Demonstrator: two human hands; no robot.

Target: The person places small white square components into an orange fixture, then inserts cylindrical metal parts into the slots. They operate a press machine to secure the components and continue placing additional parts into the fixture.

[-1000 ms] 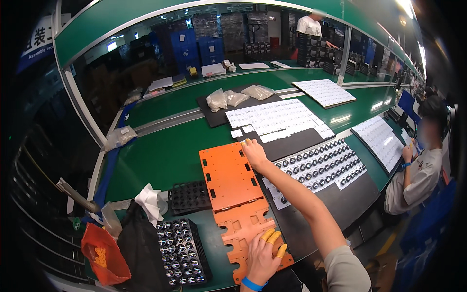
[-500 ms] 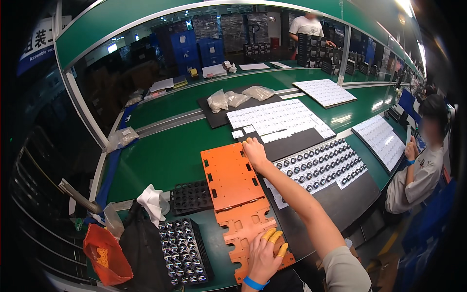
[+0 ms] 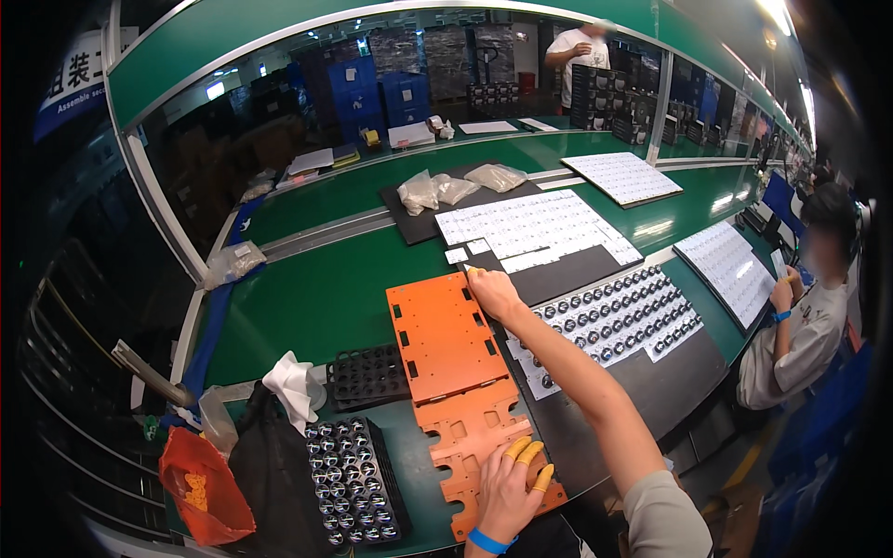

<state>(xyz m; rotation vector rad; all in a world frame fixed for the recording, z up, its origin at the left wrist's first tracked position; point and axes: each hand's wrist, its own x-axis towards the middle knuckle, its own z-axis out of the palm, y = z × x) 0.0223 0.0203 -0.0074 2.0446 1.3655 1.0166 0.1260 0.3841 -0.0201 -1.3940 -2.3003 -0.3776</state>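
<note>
An orange fixture lies lengthwise before me, with a flat orange plate (image 3: 445,339) on its far part and a notched section (image 3: 456,456) nearer me. My left hand (image 3: 507,488) rests on the notched section, its yellow-capped fingers stretched out and apart. At the plate's far right corner, my right hand (image 3: 495,293) is closed with the fingers curled at the edge; the fingertips are partly hidden. Right of the fixture, a white board (image 3: 609,321) carries rows of round shiny dark parts. A black tray (image 3: 349,479) to the left holds more of these parts.
An unfilled black tray (image 3: 367,377) stands beside the fixture. Beyond lie white panels (image 3: 521,223) and clear bags (image 3: 456,189). An orange-red bag (image 3: 205,488) with small yellow items sits at left. A co-worker (image 3: 805,307) sits at right; another person (image 3: 581,60) stands at the back.
My right hand's fingers have curled in more at the plate corner. My left hand stays in place. The person at the back has raised a hand; the co-worker's hands have shifted.
</note>
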